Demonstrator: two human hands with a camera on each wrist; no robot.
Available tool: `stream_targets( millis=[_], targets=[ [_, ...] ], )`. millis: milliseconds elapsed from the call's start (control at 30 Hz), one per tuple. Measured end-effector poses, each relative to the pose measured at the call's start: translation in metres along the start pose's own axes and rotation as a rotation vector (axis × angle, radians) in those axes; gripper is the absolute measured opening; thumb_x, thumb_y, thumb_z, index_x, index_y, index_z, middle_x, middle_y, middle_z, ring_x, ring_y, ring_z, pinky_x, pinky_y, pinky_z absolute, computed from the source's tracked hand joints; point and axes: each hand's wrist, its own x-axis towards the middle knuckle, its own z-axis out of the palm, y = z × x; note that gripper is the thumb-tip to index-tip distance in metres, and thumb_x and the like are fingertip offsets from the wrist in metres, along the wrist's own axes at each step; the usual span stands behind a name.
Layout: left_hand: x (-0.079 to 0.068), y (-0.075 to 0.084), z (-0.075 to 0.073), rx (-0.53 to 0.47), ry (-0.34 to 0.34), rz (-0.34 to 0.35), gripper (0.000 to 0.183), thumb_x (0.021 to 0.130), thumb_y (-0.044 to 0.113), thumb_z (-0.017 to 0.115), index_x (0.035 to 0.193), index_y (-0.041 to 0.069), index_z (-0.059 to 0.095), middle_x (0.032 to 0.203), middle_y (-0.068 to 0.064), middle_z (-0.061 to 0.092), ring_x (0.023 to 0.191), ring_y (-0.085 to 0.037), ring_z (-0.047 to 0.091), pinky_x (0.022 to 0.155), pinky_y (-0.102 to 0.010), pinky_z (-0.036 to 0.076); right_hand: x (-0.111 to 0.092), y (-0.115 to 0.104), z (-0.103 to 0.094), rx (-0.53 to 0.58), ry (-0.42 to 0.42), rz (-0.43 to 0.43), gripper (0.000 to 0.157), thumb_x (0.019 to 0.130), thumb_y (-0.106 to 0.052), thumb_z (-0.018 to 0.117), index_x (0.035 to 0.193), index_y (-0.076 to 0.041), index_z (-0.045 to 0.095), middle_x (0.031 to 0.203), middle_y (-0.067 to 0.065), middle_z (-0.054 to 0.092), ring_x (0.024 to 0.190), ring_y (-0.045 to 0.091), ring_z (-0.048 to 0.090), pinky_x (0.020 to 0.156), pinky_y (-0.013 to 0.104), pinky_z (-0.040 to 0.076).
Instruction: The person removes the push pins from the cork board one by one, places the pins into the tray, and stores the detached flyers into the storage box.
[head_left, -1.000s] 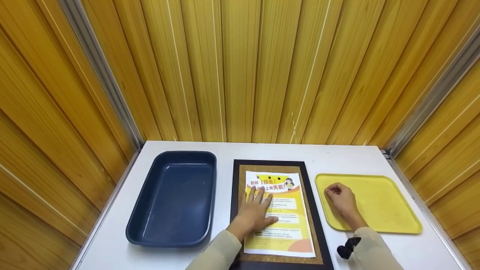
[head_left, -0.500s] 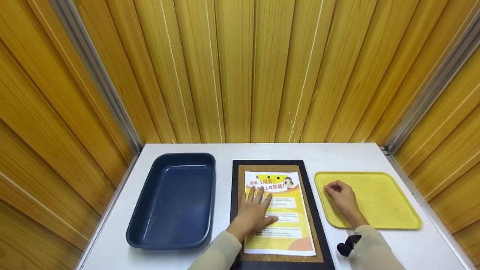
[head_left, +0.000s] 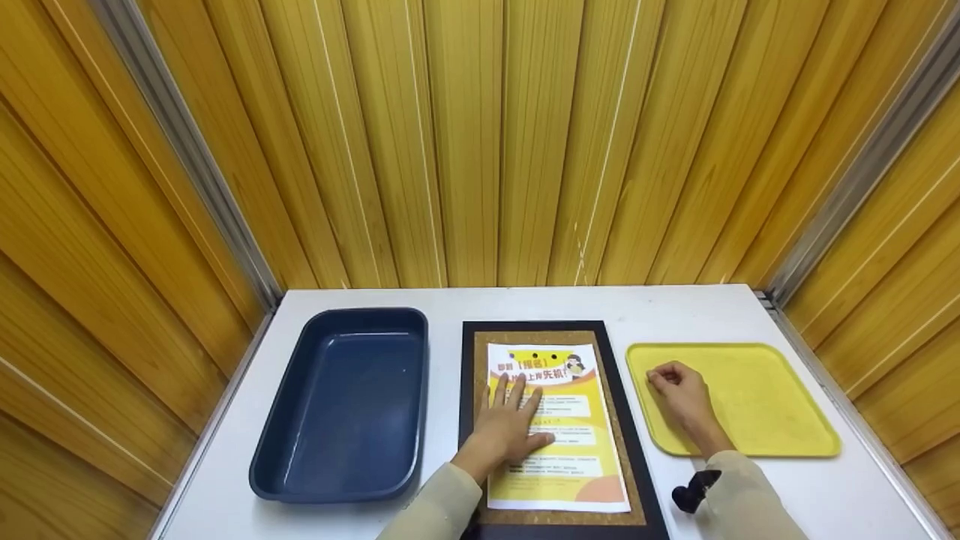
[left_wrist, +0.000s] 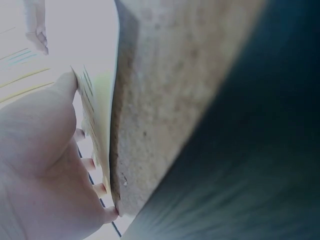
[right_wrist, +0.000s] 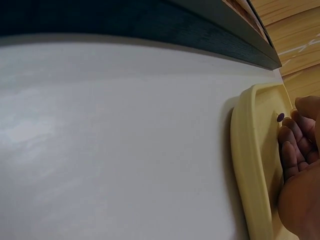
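Observation:
My left hand (head_left: 504, 431) lies with fingers spread on the printed yellow-and-white sheet (head_left: 546, 491), which rests on a dark-framed corkboard (head_left: 637, 502). In the left wrist view the sheet's edge (left_wrist: 111, 100) stands slightly off the cork (left_wrist: 155, 90). Three tacks (head_left: 535, 355) sit along the sheet's top. My right hand (head_left: 681, 394) is over the left side of the yellow tray (head_left: 765, 397), thumb and index finger brought together. In the right wrist view a small purple thumbtack (right_wrist: 280, 117) shows at these fingertips, its head against the index finger; the head view hides it.
A deep navy-blue tray (head_left: 352, 412) stands to the left on the white table (head_left: 442, 352). Wood-patterned walls (head_left: 472, 150) close in the back and both sides. A black strap piece (head_left: 694, 491) hangs at the right cuff.
Both hands keep their pose and place on the sheet and over the tray. Only the head view shifts slightly.

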Motion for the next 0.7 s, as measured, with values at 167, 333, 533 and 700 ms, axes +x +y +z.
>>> stream_targets(
  millis=[167,333,533,700],
  targets=[
    [-0.0006,-0.0012,-0.0006,0.001,-0.002,-0.001,0.085,0.1,0.073,0.049,0.169,0.026,0.031,0.176,-0.011,0.019,0.162,-0.039,0.013,0.128,-0.061,0.013,-0.0001,0.0,0.0019,0.004,-0.006,0.003,0.021,0.103,-0.014,0.071,0.107,0.007,0.071,0.094,0.006,0.07,0.081,0.006,0.059,0.071,0.017,0.049],
    [0.0006,0.0006,-0.0007,0.005,-0.008,-0.006,0.085,0.1,0.074,0.049,0.169,0.026,0.032,0.176,-0.011,0.019,0.162,-0.039,0.013,0.128,-0.061,0.015,0.0005,0.0,-0.0004,-0.004,-0.016,0.006,0.022,0.104,-0.015,0.071,0.107,0.006,0.071,0.093,0.005,0.07,0.081,0.007,0.059,0.071,0.018,0.049],
    [-0.0004,-0.0007,0.0005,-0.008,-0.017,-0.009,0.086,0.1,0.074,0.049,0.169,0.027,0.03,0.177,-0.01,0.018,0.163,-0.038,0.011,0.129,-0.06,0.013,0.0011,-0.0006,0.0014,-0.013,-0.005,-0.003,0.024,0.103,-0.016,0.072,0.106,0.007,0.071,0.092,0.005,0.07,0.079,0.005,0.059,0.07,0.017,0.049],
    [-0.0012,0.0001,-0.0004,-0.036,-0.019,-0.012,0.086,0.1,0.073,0.05,0.169,0.027,0.03,0.177,-0.01,0.016,0.163,-0.037,0.01,0.129,-0.059,0.012,-0.0003,-0.0011,0.0016,-0.022,-0.004,0.006,0.023,0.103,-0.017,0.072,0.107,0.006,0.071,0.091,0.003,0.07,0.079,0.005,0.059,0.069,0.017,0.05]
  ],
)
